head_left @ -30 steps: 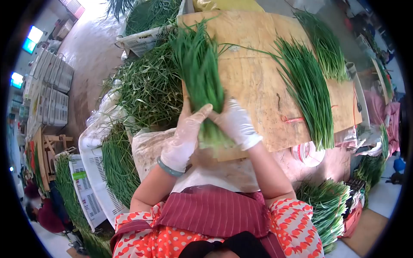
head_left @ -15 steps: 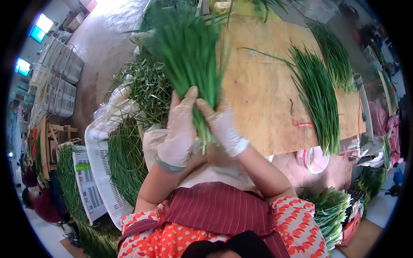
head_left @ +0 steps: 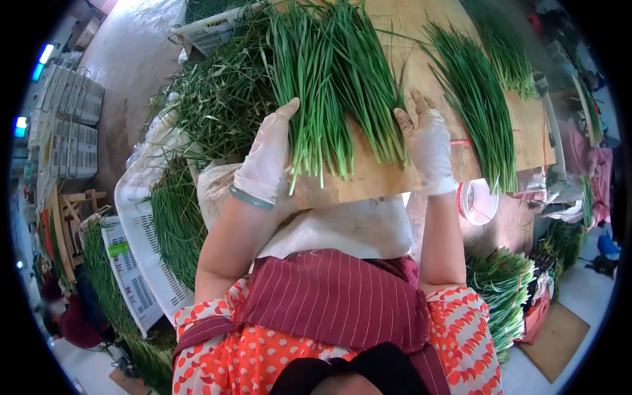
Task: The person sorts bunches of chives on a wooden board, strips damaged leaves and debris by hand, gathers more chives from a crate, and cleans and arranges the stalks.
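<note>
Garlic chives [head_left: 313, 99] lie spread on the wooden board [head_left: 474, 164] in front of me, with a second part [head_left: 375, 92] fanned beside them at the right. Their pale cut ends point toward me. My left hand [head_left: 266, 151], in a whitish glove, rests along the left edge of the chives with its fingers stretched out, not closed round them. At the right edge is my right hand [head_left: 426, 148], also gloved, thumb and fingers apart, the thumb close to the stems. Whether the right thumb touches them I cannot tell.
Another chive bunch [head_left: 484, 105] lies on the board at the right, one more [head_left: 510, 62] behind it. Loose trimmings [head_left: 220, 99] heap at the left, near white crates [head_left: 135, 270]. A tape roll [head_left: 477, 201] shows below the board's edge. A person [head_left: 79, 322] is at far left.
The chives, held up between both hands before, now lie on the board in two fanned parts. My hands have moved apart to either side of them.
</note>
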### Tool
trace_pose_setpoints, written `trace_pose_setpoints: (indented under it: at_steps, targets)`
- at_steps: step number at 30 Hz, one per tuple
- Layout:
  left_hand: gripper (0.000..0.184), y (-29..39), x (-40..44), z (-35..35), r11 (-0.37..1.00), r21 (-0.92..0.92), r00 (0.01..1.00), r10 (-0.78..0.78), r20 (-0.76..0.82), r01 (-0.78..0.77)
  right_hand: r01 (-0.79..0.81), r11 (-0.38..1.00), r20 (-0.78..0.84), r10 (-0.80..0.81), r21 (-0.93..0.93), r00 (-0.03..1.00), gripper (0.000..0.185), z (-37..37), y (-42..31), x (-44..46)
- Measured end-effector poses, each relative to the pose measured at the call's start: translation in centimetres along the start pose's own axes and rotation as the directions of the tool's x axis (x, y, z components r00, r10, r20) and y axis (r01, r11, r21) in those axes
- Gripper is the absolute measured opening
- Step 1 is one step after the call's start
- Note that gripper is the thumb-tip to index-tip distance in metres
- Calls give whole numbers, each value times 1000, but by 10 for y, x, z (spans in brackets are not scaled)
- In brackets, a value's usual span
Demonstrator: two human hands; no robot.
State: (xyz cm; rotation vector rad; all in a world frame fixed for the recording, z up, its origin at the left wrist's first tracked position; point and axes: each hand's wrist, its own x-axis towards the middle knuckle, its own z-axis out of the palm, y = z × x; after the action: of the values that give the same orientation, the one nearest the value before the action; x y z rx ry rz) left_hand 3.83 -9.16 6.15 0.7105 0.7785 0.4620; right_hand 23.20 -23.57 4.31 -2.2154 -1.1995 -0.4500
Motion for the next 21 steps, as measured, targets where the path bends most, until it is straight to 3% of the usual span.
trace_pose_setpoints:
  at_steps: [2,4,6,10,12,17,19,21]
  targets:
    - [32,-1,-1,0,999,-28,999,-16,-36,15,55,993,-33,-51,107,998,38,-14,-29,-3]
    - [32,-4,1,-5,1000,8,999,12,40,-13,-169,864,389,-33,475,921,42,-29,-66,-16]
    - [31,-5,-1,-1,999,-36,1000,7,27,-6,-186,869,550,-112,458,828,43,-43,-97,-22]
    - [32,-5,4,-3,982,-156,994,-96,50,103,-94,899,422,-106,427,901,39,-25,-109,-34]
    - [32,-10,13,-5,984,-177,999,-32,11,33,-306,814,523,4,494,852,24,-23,-111,-32]
    - [31,-20,24,-9,986,-167,997,14,-71,-26,-309,779,497,-4,546,868,20,1,-103,-32]
    - [30,-19,23,-13,962,-273,993,25,115,7,-325,753,469,26,572,883,19,2,-97,-29]
    - [29,-12,17,-11,962,-268,993,-22,114,52,-291,825,396,91,484,914,17,-3,-92,-21]
